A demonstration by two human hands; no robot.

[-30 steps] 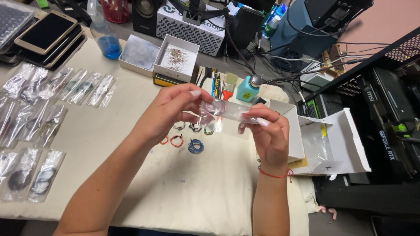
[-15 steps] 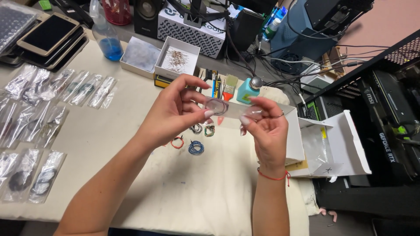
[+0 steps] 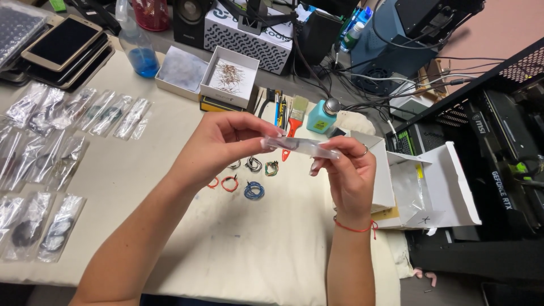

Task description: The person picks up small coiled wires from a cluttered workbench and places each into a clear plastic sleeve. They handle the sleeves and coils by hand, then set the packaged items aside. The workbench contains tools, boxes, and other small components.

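Holding: left hand (image 3: 226,144) and right hand (image 3: 348,170) each pinch one end of a small clear plastic bag (image 3: 300,146), stretched flat between them above the desk (image 3: 238,249); what the bag holds cannot be told.
Left hand: closed, thumb and fingertips gripping the bag's left end.
Right hand: closed on the bag's right end; a red string bracelet (image 3: 354,228) circles its wrist.
Under the hands: small wire coils on the desk, red ones (image 3: 229,183), a blue one (image 3: 254,190), and darker ones (image 3: 254,164) partly hidden by the left hand.
White tray (image 3: 229,76): open, with a loose heap of thin metal pieces inside.
Second tray (image 3: 180,69): just beside it, lined with something pale and clear.
Spray bottle (image 3: 136,45): blue liquid in its lower part.
Teal dispenser bottle (image 3: 322,115): metal cap, beside a red-handled brush (image 3: 293,122).
Open white box (image 3: 425,187): right of the hands, a clear bag lying in it.
Left of desk: rows of filled clear bags (image 3: 51,170); stacked phones (image 3: 65,48) behind them.
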